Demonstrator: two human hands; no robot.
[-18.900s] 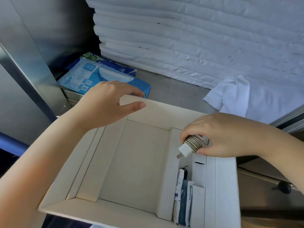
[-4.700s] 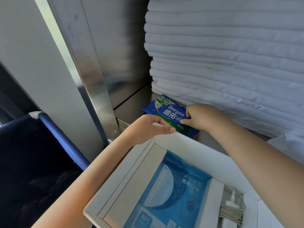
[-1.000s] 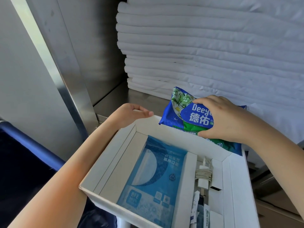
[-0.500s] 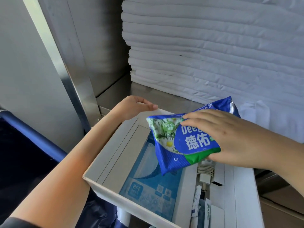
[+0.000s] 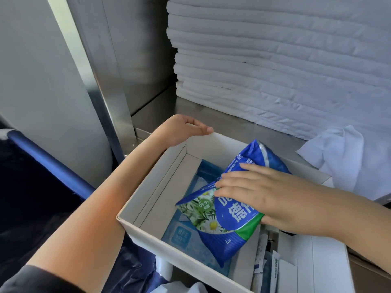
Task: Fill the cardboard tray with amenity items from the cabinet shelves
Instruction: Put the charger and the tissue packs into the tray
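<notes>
The white cardboard tray (image 5: 152,199) sits in front of me against the metal cabinet shelf (image 5: 213,115). My left hand (image 5: 186,130) grips its far left corner. My right hand (image 5: 251,193) holds a blue and green wet-wipes pack (image 5: 220,225), tilted inside the tray's large compartment, its lower end down on a light blue mask packet (image 5: 179,235) that lies flat there. Small sachets (image 5: 264,261) stand in the narrow right compartments. The pack hides the white charger seen earlier.
A tall stack of folded white linen (image 5: 275,66) fills the shelf behind the tray. A loose white cloth (image 5: 338,157) lies at the right. A metal cabinet post (image 5: 101,81) rises at the left, beside a blue cart rail (image 5: 50,163).
My right hand has brought the wipes pack from above the tray's far edge down into the large compartment, onto the mask packet. My left hand has stayed on the tray corner.
</notes>
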